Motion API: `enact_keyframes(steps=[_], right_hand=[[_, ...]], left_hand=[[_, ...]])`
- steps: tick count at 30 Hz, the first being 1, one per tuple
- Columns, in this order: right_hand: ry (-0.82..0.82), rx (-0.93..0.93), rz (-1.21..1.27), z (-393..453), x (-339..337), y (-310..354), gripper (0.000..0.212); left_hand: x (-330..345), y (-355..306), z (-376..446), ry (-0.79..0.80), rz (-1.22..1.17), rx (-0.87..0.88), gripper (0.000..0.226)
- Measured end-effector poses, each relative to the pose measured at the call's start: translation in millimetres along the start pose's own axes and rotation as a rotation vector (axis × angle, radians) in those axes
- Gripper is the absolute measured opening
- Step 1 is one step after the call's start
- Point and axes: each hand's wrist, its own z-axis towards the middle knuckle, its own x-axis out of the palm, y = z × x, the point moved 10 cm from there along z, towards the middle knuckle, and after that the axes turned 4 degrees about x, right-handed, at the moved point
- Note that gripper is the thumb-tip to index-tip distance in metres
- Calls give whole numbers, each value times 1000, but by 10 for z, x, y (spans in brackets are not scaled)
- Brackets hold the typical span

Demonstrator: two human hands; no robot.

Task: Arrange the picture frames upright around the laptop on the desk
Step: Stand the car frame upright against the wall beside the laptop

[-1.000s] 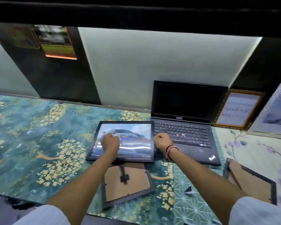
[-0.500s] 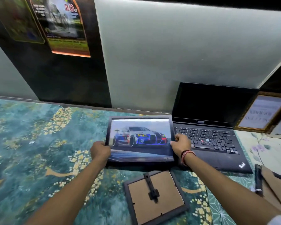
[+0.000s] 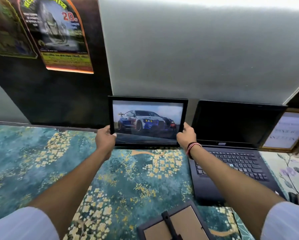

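Both hands, left hand (image 3: 105,139) and right hand (image 3: 186,136), grip the black car-picture frame (image 3: 148,121) by its sides. It stands upright on the counter (image 3: 41,161) beside the open laptop (image 3: 235,144).

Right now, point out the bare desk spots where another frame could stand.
Free: the teal floral desk mat left of the black-framed car picture held by both hands, and the mat between the arms. Crowded: right of the open black laptop, where a gold-framed print leans, and the near edge with a face-down frame.

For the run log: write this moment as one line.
left hand: grips car picture frame | right hand: grips frame | frame: upright, left of laptop | face-down frame: waiting
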Motion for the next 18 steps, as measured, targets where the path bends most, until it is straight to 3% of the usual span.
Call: enact_keyframes(steps=[3,11,18], right_hand=[[12,40,10,-207,-40,168,85],[40,80,-56,-268,34,241,87],[146,136,-45,-244,143,143,99]], left_hand=[[176,-20,23,87,16,36,37],[376,62,202,198,25,39,48],[464,144,183,276,1,-77,80]])
